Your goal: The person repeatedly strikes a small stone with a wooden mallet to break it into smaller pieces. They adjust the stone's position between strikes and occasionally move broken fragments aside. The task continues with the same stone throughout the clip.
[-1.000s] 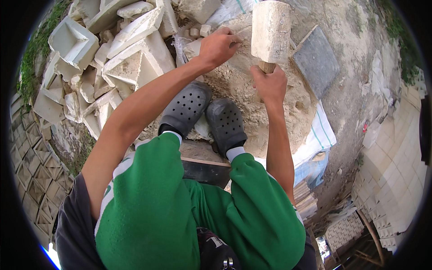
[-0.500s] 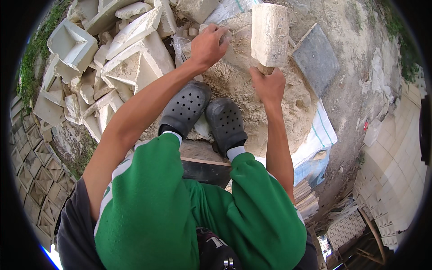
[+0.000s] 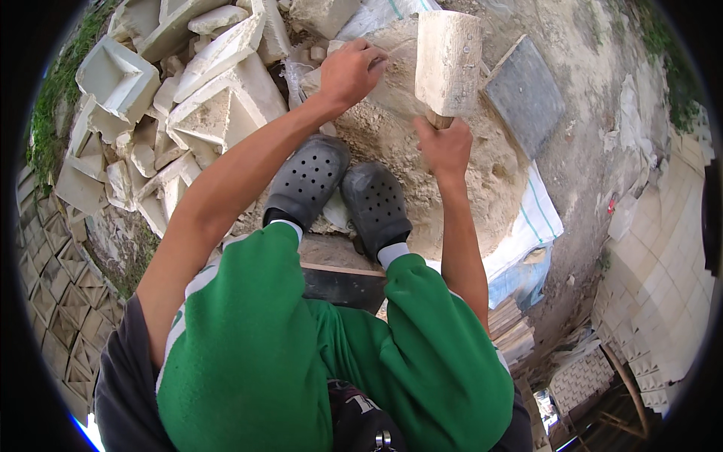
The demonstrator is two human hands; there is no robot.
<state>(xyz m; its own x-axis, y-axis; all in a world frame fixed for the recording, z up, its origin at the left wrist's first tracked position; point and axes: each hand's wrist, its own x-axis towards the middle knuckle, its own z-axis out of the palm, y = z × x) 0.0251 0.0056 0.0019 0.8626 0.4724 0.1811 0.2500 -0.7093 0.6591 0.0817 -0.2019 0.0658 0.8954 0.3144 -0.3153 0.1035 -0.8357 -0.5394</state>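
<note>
A pale wooden mallet (image 3: 449, 64) with a thick block head stands up from my right hand (image 3: 446, 147), which is wrapped round its short handle. My left hand (image 3: 351, 74) reaches out over the mound of crushed pale rubble (image 3: 482, 196), its fingers curled down. Whatever lies under those fingers is hidden by the hand; pale lumps show beside it. The mallet head hangs to the right of my left hand, apart from it. My feet, in grey clogs (image 3: 307, 179), rest at the near side of the rubble.
Broken white cast pieces (image 3: 226, 113) are heaped at the left. A grey square slab (image 3: 525, 96) lies right of the mallet. White woven sheeting (image 3: 538, 215) sticks out from under the rubble. Patterned blocks (image 3: 68, 301) stand in rows at the far left.
The mallet and my right hand have shifted slightly left and a little down. My left hand stays almost in place, its fingertips slightly moved.
</note>
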